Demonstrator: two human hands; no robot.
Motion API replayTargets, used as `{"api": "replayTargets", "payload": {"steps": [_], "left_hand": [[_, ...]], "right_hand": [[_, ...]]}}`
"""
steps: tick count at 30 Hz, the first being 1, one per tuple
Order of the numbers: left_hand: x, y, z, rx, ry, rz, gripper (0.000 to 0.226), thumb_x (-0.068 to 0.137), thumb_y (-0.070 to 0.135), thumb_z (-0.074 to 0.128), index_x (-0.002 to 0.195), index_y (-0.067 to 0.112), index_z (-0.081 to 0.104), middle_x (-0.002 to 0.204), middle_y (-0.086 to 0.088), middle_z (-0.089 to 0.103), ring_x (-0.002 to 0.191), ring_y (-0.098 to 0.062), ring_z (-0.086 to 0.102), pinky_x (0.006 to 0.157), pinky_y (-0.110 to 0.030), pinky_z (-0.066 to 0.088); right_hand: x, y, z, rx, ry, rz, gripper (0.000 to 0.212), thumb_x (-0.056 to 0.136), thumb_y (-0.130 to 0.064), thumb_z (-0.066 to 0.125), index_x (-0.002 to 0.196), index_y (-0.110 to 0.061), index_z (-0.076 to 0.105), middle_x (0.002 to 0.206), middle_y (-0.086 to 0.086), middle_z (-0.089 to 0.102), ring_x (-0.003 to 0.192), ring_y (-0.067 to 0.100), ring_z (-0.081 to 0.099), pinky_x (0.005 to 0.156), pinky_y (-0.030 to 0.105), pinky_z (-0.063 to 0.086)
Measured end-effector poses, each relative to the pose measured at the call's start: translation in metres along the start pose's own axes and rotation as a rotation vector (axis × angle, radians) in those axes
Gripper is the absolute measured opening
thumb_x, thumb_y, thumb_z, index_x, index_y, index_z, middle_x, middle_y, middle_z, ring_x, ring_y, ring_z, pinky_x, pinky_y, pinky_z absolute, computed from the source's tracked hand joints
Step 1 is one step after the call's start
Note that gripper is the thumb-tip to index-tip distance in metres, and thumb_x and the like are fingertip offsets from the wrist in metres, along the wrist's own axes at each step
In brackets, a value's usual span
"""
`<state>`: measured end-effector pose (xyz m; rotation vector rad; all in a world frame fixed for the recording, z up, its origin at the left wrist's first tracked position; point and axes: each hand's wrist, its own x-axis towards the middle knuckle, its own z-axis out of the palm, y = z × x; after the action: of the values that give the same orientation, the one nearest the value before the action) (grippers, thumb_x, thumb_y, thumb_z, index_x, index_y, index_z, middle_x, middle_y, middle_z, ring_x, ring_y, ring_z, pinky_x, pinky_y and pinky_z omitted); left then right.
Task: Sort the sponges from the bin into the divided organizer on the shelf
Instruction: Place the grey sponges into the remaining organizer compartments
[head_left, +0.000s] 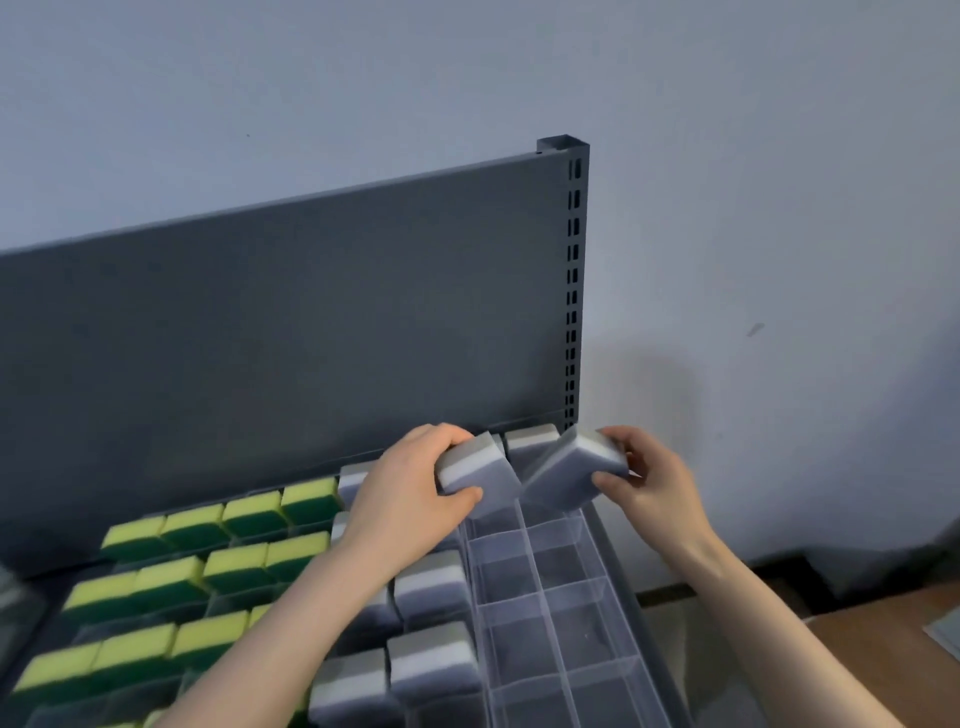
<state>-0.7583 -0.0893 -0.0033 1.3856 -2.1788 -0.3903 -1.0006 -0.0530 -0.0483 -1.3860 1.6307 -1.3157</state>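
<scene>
My left hand (410, 493) grips a grey-and-white sponge (480, 475) over the far end of the clear divided organizer (550, 613). My right hand (649, 483) grips a second grey-and-white sponge (571, 475), tilted, over the far right compartments. Another grey sponge (530, 441) stands in the back row behind them. Several grey sponges (434, 587) fill the middle columns. Yellow-and-green sponges (234, 561) fill the left columns. The bin is not in view.
The organizer sits on a dark grey metal shelf with a tall back panel (291, 322) and a slotted upright post (571, 270). A pale wall lies behind. A wooden surface (883, 654) shows at the lower right. The organizer's right columns hold no sponges.
</scene>
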Motion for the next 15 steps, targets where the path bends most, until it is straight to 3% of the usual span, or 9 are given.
{"api": "replayTargets", "payload": {"steps": [6, 11, 15], "left_hand": [[-0.001, -0.005, 0.010, 0.055, -0.092, -0.027, 0.037, 0.073, 0.031, 0.073, 0.104, 0.041, 0.054, 0.097, 0.023, 0.053, 0.088, -0.001, 0.053, 0.075, -0.031, 0.050], [0.006, -0.008, 0.015, 0.099, -0.173, -0.004, 0.039, 0.076, 0.031, 0.072, 0.111, 0.036, 0.055, 0.099, 0.022, 0.051, 0.088, -0.004, 0.054, 0.075, -0.029, 0.050], [0.016, -0.009, 0.015, 0.123, -0.208, 0.026, 0.040, 0.075, 0.030, 0.073, 0.111, 0.034, 0.057, 0.098, 0.020, 0.050, 0.091, -0.007, 0.052, 0.079, -0.028, 0.048]], "right_hand": [[0.005, 0.006, 0.003, -0.124, -0.074, -0.043, 0.040, 0.077, 0.000, 0.068, 0.100, -0.030, 0.057, 0.092, -0.014, 0.063, 0.085, 0.002, 0.060, 0.070, 0.011, 0.045], [0.021, -0.003, 0.003, -0.357, -0.193, -0.110, 0.039, 0.074, -0.006, 0.068, 0.108, -0.024, 0.062, 0.093, -0.012, 0.062, 0.086, 0.012, 0.059, 0.078, 0.023, 0.047], [0.035, -0.015, 0.006, -0.516, -0.306, -0.163, 0.040, 0.072, -0.010, 0.067, 0.110, -0.023, 0.062, 0.096, -0.009, 0.063, 0.086, 0.014, 0.058, 0.074, 0.023, 0.043]]}}
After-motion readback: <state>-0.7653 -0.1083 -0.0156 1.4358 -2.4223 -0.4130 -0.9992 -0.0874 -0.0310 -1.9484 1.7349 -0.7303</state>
